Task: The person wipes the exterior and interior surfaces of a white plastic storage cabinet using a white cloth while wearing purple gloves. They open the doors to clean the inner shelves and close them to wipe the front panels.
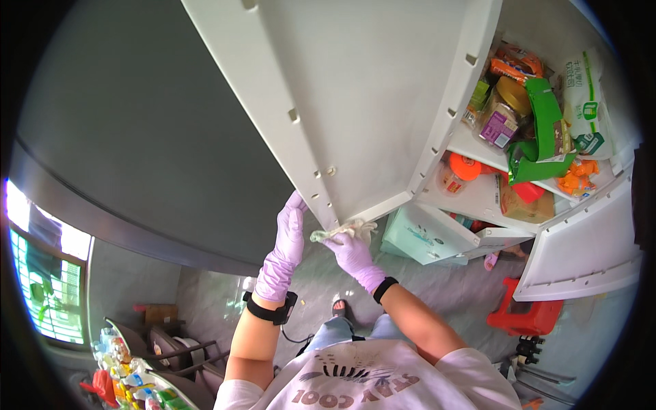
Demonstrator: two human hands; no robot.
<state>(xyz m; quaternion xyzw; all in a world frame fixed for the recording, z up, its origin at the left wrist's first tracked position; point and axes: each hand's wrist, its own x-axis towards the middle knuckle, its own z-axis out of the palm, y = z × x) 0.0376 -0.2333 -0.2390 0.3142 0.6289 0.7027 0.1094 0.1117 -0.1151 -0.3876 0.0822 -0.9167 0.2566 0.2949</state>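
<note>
My left hand (290,230), in a lilac glove, reaches up to the free edge of a white plastic cabinet door (359,102). Its fingers are extended against that edge, and the fingertips are partly hidden there. In my right hand (353,252), gloved alike, is a bunched, pale, damp-looking cloth (359,229). The cloth touches the bottom corner of the door, whose inner face is towards me. Small notches and holes run along the door's raised rims.
Food packets and jars crowd the cabinet shelves (469,205) at right. Lower down, a pale green door (420,233) stands ajar. A red plastic stool (528,307) is on the floor. A large dark panel (138,128) fills the left; a cluttered table (169,382) is below it.
</note>
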